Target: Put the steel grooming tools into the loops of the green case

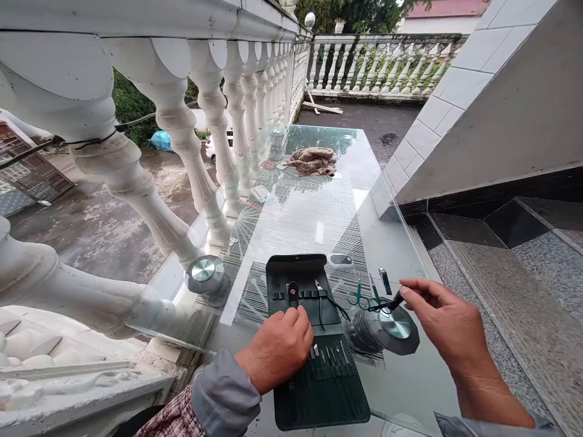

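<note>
An open dark case (339, 397) lies near 6 o'clock on the glass table (401, 243), its flap towards 12 o'clock. Seen from its middle, a black-handled clipper (292, 292) sits at 11 o'clock against the upper half, and pliers (320, 294) with dark handles lie at 12 o'clock. Slim metal tools (328, 354) stand in a row in the lower half.

The left hand (279, 343) is over the case's edge at 9 o'clock, fingers bunched at the clipper's lower end; whether that grip is clamped on it, I cannot tell. At 3 o'clock, beyond the case, the right hand (444, 318) has its grip pinched on a thin dark tool (388, 303), thumb against fingers.

Around 2 o'clock lie teal-handled scissors (357, 297) and a silver nail clipper (385, 281); a grey oval piece (340, 260) is at 1 o'clock. Metal-topped supports show at 3 (395, 325) and 10 o'clock (204, 273). Farther off, a crumpled brown cloth (313, 162) rests at 12 o'clock, a small card (260, 193) at 11, while white balusters (177, 133) run along 10 and stone steps (514, 291) rise at 3
</note>
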Motion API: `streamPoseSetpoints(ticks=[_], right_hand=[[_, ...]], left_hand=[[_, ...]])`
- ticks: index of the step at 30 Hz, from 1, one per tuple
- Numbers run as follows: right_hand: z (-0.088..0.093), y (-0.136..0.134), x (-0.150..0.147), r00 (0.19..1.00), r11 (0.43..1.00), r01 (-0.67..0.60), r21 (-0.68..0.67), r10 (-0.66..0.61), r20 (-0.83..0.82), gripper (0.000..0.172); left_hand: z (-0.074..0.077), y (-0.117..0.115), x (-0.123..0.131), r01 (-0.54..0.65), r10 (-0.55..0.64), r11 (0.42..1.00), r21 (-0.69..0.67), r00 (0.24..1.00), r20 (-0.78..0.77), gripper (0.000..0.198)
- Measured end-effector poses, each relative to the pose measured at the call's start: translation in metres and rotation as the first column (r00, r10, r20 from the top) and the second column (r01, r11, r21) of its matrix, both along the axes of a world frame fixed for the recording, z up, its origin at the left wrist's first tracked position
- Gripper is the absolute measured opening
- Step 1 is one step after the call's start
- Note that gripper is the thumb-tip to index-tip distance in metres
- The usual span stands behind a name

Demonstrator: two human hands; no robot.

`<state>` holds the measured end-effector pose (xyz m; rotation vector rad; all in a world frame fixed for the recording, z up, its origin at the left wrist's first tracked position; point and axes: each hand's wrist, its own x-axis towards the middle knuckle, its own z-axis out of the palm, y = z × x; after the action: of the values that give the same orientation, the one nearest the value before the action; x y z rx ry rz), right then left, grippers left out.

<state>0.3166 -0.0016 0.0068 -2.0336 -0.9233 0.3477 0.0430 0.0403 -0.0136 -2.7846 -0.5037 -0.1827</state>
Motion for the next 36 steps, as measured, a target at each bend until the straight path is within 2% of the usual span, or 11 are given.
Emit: streamPoseSetpoints(ticks=[3, 6, 10, 14, 18, 21, 26, 30, 36], right_hand=[[0.003, 0.0, -0.007, 0.995, 1.0, -0.021, 0.011, 0.022, -0.094, 0.033], [0.005, 0.0, -0.019, 0.967, 0.994, -0.098, 0.057, 0.109, -0.232, 0.034], [0.002, 0.001, -0.039, 0.87, 0.976, -0.168, 0.137, 0.212, -0.446, 0.034], [-0.001, 0.004, -0.06, 0.786, 0.957, -0.218, 0.193, 0.29, -0.546, 0.034], [0.001, 0.006, -0.078, 0.773, 0.939, -0.297, 0.175, 0.344, -0.533, 0.031], [0.004, 0.007, -0.084, 0.785, 0.93, -0.332, 0.159, 0.365, -0.5, 0.032], [0.006, 0.015, -0.08, 0.875, 0.961, -0.215, 0.172, 0.268, -0.404, 0.037], [0.005, 0.028, -0.08, 0.897, 0.967, -0.125, 0.223, 0.206, -0.391, 0.039], [-0.008, 0.054, -0.096, 0.857, 0.95, -0.195, 0.244, 0.286, -0.429, 0.039]], left_hand=[[-0.002, 0.001, 0.001, -0.009, 0.009, 1.0, -0.004, 0.999, 0.031, 0.024], [0.001, 0.002, 0.003, -0.049, 0.055, 0.997, -0.056, 0.992, 0.115, 0.018], [0.011, 0.0, 0.009, -0.079, 0.12, 0.981, -0.179, 0.965, 0.233, 0.02], [0.016, -0.003, 0.014, -0.114, 0.2, 0.955, -0.275, 0.93, 0.309, 0.026], [0.012, -0.004, 0.014, -0.111, 0.228, 0.941, -0.321, 0.906, 0.356, 0.018], [0.01, -0.003, 0.013, -0.113, 0.235, 0.943, -0.313, 0.891, 0.388, 0.023], [0.014, 0.0, 0.009, -0.172, 0.304, 0.928, -0.33, 0.863, 0.403, 0.024], [0.016, -0.001, 0.008, -0.132, 0.252, 0.935, -0.33, 0.901, 0.353, 0.023], [0.008, -0.001, 0.009, -0.108, 0.175, 0.953, -0.282, 0.959, 0.225, 0.016]])
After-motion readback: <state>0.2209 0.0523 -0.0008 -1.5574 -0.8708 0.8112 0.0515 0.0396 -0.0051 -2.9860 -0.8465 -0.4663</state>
